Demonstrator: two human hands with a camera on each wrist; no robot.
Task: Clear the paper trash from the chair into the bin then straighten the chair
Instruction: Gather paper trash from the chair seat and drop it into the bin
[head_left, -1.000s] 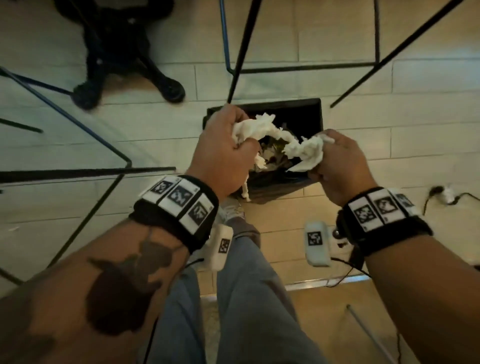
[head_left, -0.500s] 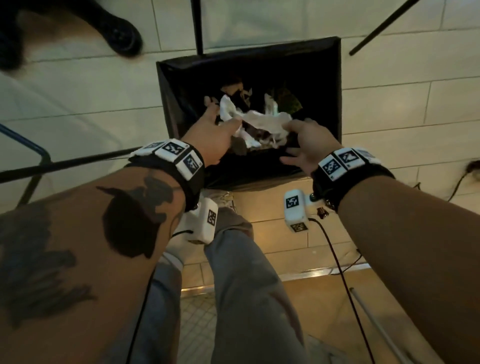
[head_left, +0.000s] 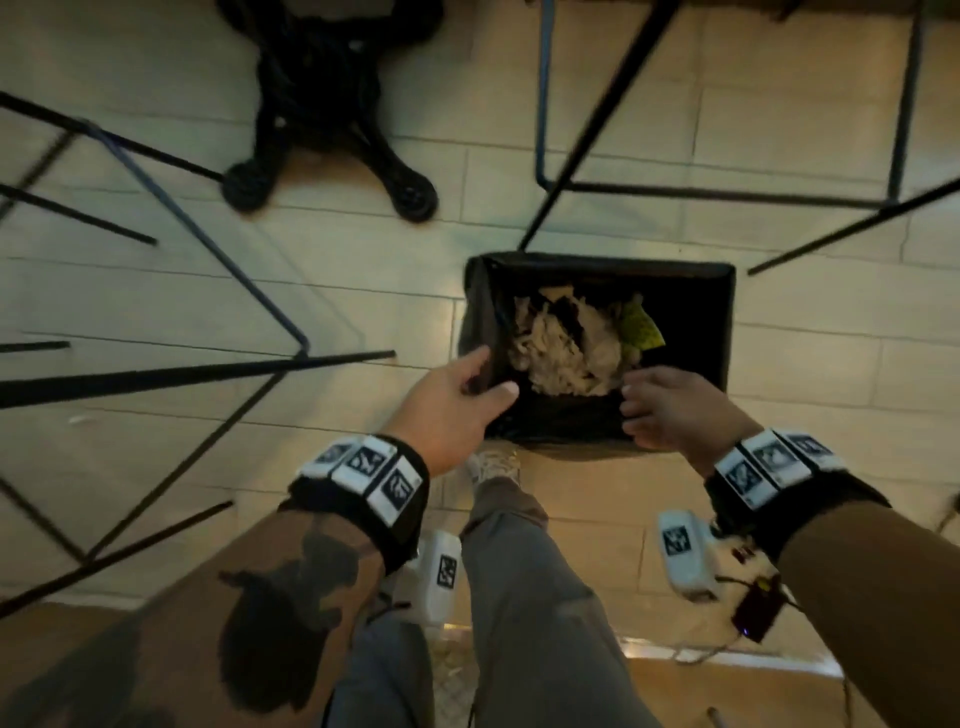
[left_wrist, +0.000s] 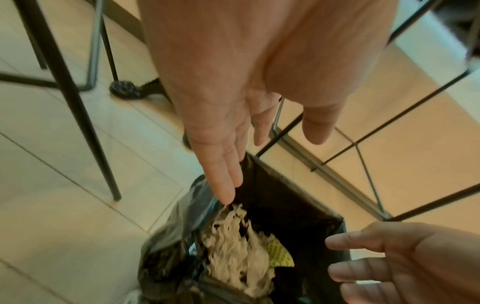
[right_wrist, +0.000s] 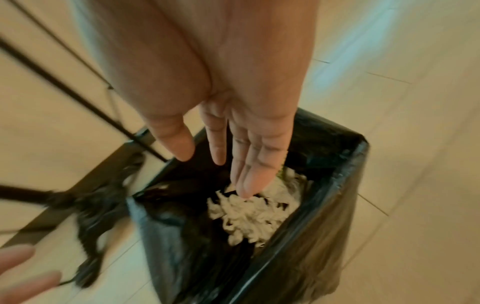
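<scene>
A black-lined bin (head_left: 724, 322) stands on the tiled floor ahead of me. White crumpled paper (head_left: 566, 345) lies inside it, also seen as a pale heap of paper (left_wrist: 236, 251) and paper (right_wrist: 249, 216) in the wrist views. My left hand (head_left: 462, 400) hovers over the bin's left near corner, fingers straight and empty. My right hand (head_left: 675, 410) hangs over the near right rim, fingers loosely extended, holding nothing. In the wrist views the left hand (left_wrist: 249, 115) and right hand (right_wrist: 226, 127) show bare open palms above the bin (left_wrist: 298, 197) and bin (right_wrist: 324, 205).
A black star-shaped chair base (head_left: 332, 119) stands at the back left. Thin black metal legs (head_left: 208, 364) cross the floor at left, and a metal frame (head_left: 717, 192) stands behind the bin. A yellow scrap (head_left: 641, 325) lies in the bin. My leg (head_left: 524, 597) is below.
Both hands let go of the white paper, which dropped into the bin. The hands have drawn back from over the bin toward its near rim, now empty.
</scene>
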